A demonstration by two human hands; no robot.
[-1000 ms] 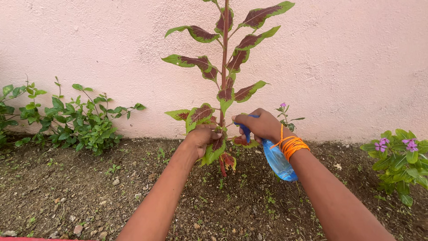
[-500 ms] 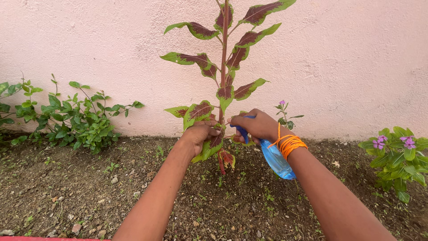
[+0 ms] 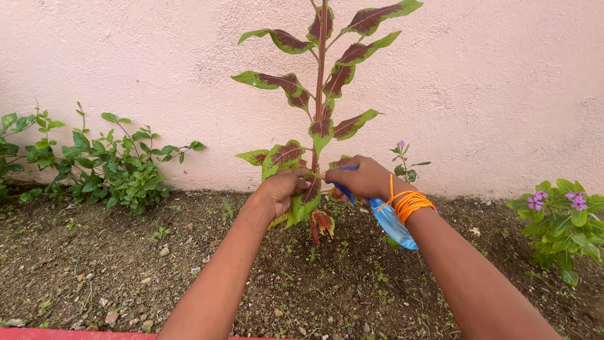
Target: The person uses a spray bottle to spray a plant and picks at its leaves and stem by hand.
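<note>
Two hands at the tall red-and-green plant (image 3: 319, 94), stem upright against the pink wall (image 3: 503, 94).

From left, I read the left hand (image 3: 283, 189) closed on a lower leaf (image 3: 307, 200), apparently pinching it; the right hand (image 3: 365, 179) grips a blue spray bottle (image 3: 391, 221), body slanting down-right, with no label visible.

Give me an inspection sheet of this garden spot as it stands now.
Surface: bare soil bed with pebbles and tiny weeds.
Job's things: tall red-and-green leafed plant; blue spray bottle, nozzle toward the stem.
Clutter: nothing seen.
Grips: left hand closed on a lower leaf; right hand closed on the bottle.
Cables: none; orange thread wound round the right wrist.
Surroundings: pink wall, green shrub, purple-flowered plant.
</note>
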